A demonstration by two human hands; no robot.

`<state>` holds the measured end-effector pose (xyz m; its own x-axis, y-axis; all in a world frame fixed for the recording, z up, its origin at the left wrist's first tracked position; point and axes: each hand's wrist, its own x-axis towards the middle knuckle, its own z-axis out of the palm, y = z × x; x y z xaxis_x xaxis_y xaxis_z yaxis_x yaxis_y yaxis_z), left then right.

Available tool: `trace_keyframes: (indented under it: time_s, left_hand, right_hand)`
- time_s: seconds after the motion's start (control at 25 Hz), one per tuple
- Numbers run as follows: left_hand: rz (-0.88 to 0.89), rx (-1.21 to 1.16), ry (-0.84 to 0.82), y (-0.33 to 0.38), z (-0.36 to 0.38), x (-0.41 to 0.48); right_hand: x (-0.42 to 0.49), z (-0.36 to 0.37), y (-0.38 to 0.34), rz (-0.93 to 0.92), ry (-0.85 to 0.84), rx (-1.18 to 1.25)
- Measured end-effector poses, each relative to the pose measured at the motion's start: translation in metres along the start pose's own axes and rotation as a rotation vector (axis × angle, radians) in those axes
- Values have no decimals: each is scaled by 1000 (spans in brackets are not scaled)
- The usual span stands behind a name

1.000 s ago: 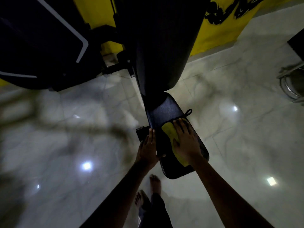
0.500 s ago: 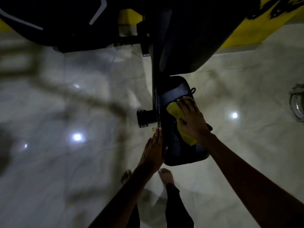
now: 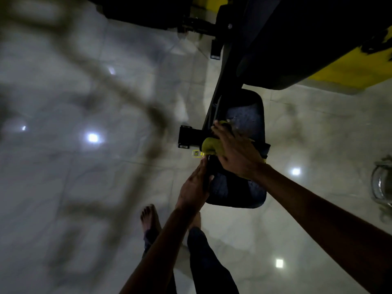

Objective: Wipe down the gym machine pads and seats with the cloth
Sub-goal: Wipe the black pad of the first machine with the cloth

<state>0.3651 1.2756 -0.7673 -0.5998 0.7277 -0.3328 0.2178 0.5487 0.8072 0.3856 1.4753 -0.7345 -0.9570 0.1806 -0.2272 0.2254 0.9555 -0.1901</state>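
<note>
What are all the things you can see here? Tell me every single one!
seat pad: one, dark, centre of view
back pad: one, dark, above the seat pad
cloth: one, yellow, at the seat pad's left edge
machine frame: one, black, along the seat pad's left side
sticker: one, yellow, beside the cloth
wall: one, yellow, top right
floor: one, pale glossy tiles, all around
metal object: one, shiny, right edge; too cut off to identify
feet: two, bare, on the floor
left hand: holds the seat pad's left edge
right hand: presses the cloth
</note>
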Motion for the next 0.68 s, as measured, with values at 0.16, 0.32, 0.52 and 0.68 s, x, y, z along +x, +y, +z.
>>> trace_keyframes:
  time_s: [0.16, 0.32, 0.52, 0.68]
  left_hand:
    - [-27, -14, 13, -2, -4, -1]
    - [-15, -10, -14, -5, -8, 0]
    - [38, -5, 12, -9, -6, 1]
    - [134, 53, -13, -7, -9, 9]
  right_hand:
    - [30, -11, 14, 271, 198, 158]
    - [-9, -4, -4, 310, 143, 37]
    - [4, -2, 9, 38, 9, -73]
    - [47, -7, 17, 93, 69, -34]
